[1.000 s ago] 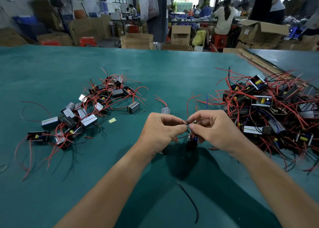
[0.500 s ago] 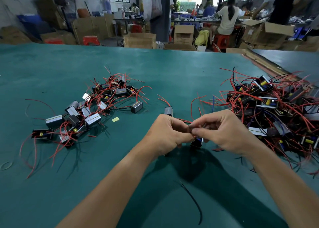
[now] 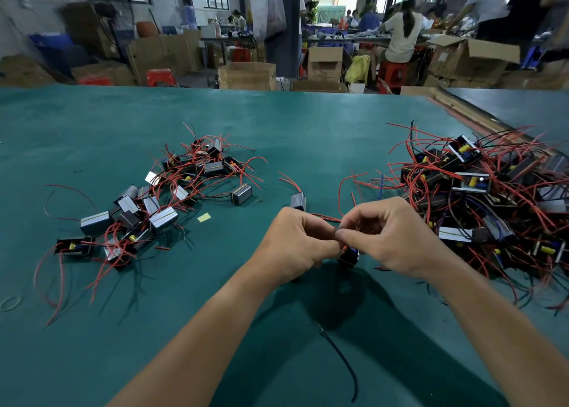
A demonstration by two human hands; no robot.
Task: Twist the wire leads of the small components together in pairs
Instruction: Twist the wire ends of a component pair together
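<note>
Wire leads [image 3: 327, 217] of one small black component [image 3: 349, 256] are caught where the two hands meet, above the near middle of the green table [image 3: 277, 123]. The left hand [image 3: 295, 243] has its fingers curled in, thumb and forefinger pressed together on the leads. The right hand [image 3: 388, 237] mirrors it, its forefinger and thumb pinching the same spot while the other fingers arch loosely above. The fingertips of both hands touch, and they hide most of the wire, so how far it is twisted cannot be told. A short red stretch shows just beyond the knuckles. The component hangs just below the pinch, tilted, close to the table; whether it touches the surface is unclear.

To the left lies a spread pile of components [image 3: 160, 203] with red and black leads tangled among them. To the right a larger, denser heap [image 3: 492, 197] sits near the table edge. A single component [image 3: 298, 201] rests just beyond the left hand, and another [image 3: 241, 193] lies at the near right fringe of the left pile. A small yellow scrap [image 3: 204, 217] lies near that pile. A loose black wire [image 3: 341, 363] curves on the table between the forearms. Beyond the far edge stand cardboard boxes [image 3: 246, 75], and a seated person [image 3: 400, 34] faces away.
</note>
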